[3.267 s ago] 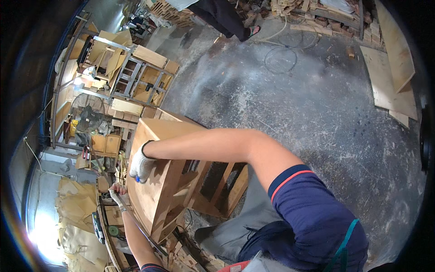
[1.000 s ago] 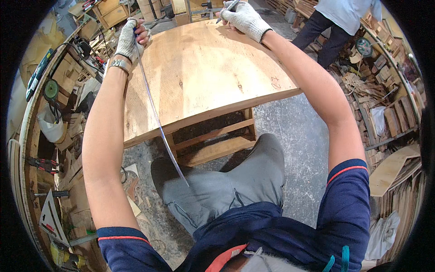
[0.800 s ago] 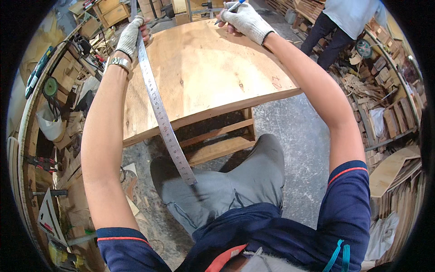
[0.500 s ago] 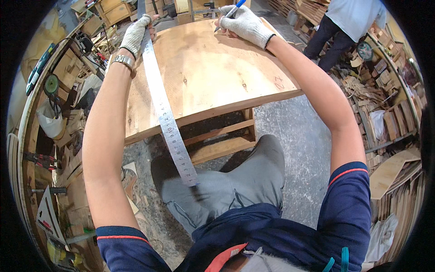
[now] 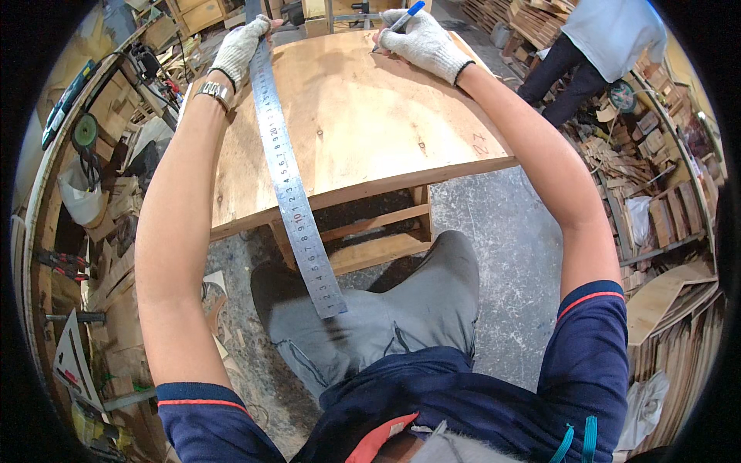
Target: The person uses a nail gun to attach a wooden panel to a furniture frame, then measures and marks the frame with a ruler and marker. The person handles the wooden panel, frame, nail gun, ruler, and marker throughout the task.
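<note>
A wide wooden panel (image 5: 340,123) with rough handwritten marks lies in front of me. My left hand (image 5: 241,51), in a white knit glove, closes round the far part of a long steel ruler (image 5: 287,181). The ruler crosses the panel's left part, and its near end sticks out over the front edge above my lap. At the panel's far right, my gloved right hand (image 5: 426,46) is closed on a blue-capped pen (image 5: 409,15). The pen's tip points down at the panel's far edge; whether it touches the wood I cannot tell.
Under the panel is a wooden frame (image 5: 378,251). A co-worker in a light blue shirt (image 5: 614,35) stands at the far right. Stacked wood pieces (image 5: 679,220) line the right side. Tools, a white bag (image 5: 81,197) and offcuts crowd the left.
The ruler's face has tilted, so more of its markings show. My left hand has shifted slightly along with it. My right hand and pen sit slightly farther right in view.
</note>
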Demonstrator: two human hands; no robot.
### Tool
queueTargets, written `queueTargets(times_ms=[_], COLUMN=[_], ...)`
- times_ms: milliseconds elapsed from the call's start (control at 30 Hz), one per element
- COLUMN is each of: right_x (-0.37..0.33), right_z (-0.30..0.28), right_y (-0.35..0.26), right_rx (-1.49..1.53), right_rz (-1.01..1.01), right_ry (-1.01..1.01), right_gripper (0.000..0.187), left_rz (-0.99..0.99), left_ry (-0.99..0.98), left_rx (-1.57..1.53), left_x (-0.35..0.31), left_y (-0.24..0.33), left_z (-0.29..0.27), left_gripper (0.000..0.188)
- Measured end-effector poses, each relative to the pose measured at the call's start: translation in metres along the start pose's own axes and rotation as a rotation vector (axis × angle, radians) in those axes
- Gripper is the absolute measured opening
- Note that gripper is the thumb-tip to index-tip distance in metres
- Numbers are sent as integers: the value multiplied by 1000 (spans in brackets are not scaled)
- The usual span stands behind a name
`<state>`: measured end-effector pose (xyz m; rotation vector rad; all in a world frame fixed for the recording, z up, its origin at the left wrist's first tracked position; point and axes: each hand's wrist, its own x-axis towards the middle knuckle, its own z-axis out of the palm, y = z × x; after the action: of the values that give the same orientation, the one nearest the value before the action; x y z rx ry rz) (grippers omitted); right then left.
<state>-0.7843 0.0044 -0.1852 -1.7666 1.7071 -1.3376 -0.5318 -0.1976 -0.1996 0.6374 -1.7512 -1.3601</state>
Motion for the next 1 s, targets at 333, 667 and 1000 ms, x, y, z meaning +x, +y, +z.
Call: queueTargets(times_ms=[333,667,1000], right_x=[12,-1,13], right_z=[2,-3,-5], right_y=[23,-2,21], right_rx=[7,-51,33], right_rz=[-110,3,-158], right_ry=[117,26,93], right_gripper=[9,18,16], left_rz=[3,7,-49], left_ry=[13,3,-5], left_rx=[38,77,47], left_x=[3,5,4], left_y=[-2,-5,1], left_z=[1,-4,3], left_gripper=[33,31,41])
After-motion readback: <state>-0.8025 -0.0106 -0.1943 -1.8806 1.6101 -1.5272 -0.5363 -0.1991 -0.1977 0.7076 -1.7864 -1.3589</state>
